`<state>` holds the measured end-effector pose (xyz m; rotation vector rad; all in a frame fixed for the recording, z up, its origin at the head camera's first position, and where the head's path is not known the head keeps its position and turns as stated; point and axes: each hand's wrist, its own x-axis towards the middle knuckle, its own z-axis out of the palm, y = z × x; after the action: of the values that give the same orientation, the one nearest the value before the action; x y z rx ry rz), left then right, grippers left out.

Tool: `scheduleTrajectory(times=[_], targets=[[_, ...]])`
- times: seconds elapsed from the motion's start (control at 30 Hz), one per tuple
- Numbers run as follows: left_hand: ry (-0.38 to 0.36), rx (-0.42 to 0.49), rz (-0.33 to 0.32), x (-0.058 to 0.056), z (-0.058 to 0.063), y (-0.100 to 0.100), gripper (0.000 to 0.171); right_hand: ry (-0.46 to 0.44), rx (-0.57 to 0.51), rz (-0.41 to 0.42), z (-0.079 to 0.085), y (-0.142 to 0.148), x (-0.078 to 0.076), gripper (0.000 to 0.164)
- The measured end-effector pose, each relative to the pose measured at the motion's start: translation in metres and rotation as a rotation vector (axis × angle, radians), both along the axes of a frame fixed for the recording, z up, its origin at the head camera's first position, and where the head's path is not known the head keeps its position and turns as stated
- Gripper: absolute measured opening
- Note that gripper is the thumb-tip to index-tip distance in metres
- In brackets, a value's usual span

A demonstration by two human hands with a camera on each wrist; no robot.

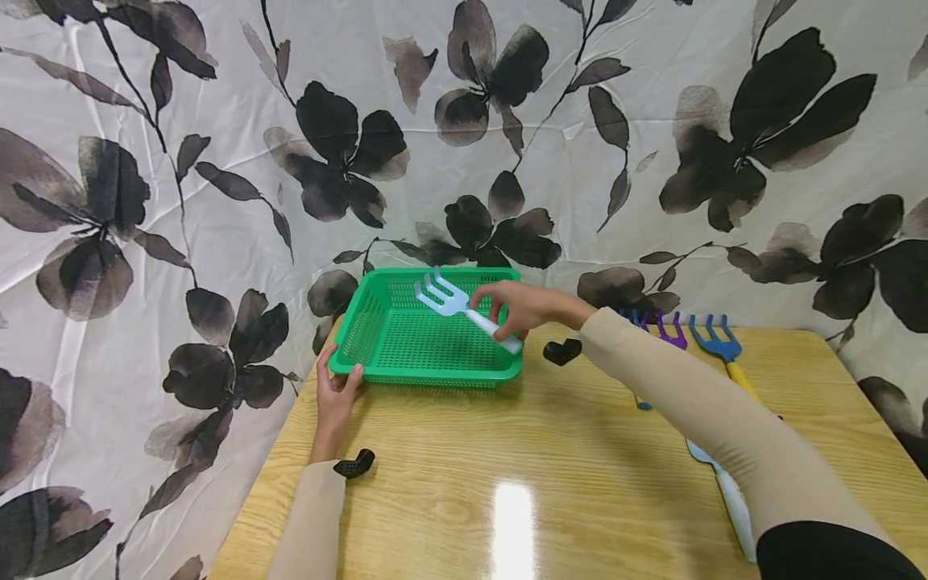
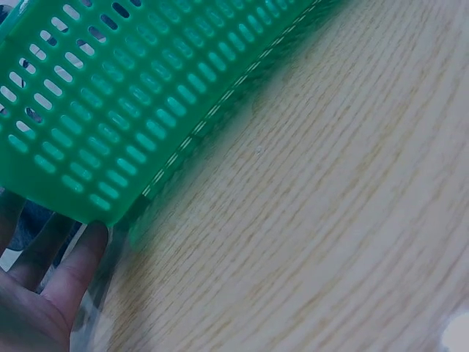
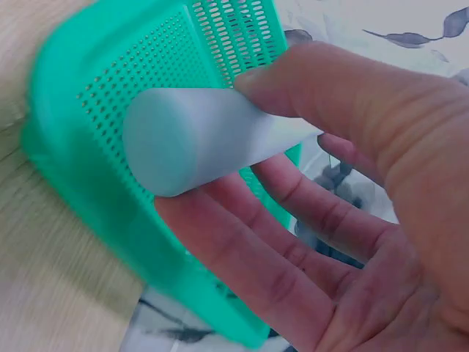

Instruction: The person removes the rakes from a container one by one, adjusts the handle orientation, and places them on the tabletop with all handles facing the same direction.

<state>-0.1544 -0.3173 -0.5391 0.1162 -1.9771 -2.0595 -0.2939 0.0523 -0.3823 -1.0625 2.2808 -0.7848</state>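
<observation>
A green plastic basket [image 1: 428,377] with slotted sides stands at the back left of the table. My left hand [image 1: 337,399] holds its near left corner, thumb at the front and fingers round the left side; the left wrist view has those fingers [image 2: 69,271] against the basket's corner [image 2: 95,169]. Over the basket, my right hand [image 1: 525,306] grips a light blue garden hand fork [image 1: 451,302] by its whitish handle [image 3: 198,136]. The fork's tines point to the back left, above the basket's inside. From the right wrist, the handle's rounded end faces the camera.
On the table's right lie a blue hand fork [image 1: 718,345] with a yellow handle, a purple fork [image 1: 673,337] and another blue fork [image 1: 643,403], partly behind my right sleeve. Nearer me is a pale tool [image 1: 734,503] with a white handle. A floral cloth [image 1: 464,185] hangs behind.
</observation>
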Motion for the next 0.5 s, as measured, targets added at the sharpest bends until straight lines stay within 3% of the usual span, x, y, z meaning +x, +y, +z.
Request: scheduleTrajectory(times=[0.23,0.5], targets=[[0.016,0.015,-0.004,-0.008,-0.013,-0.006,0.076,-0.059,-0.088,-0.07,0.002,0.052,0.028,0.059],[0.016,-0.022,0.033,-0.013,-0.026,-0.008,0.074,-0.076,-0.156,-0.195,-0.014,0.112,0.058,0.06]])
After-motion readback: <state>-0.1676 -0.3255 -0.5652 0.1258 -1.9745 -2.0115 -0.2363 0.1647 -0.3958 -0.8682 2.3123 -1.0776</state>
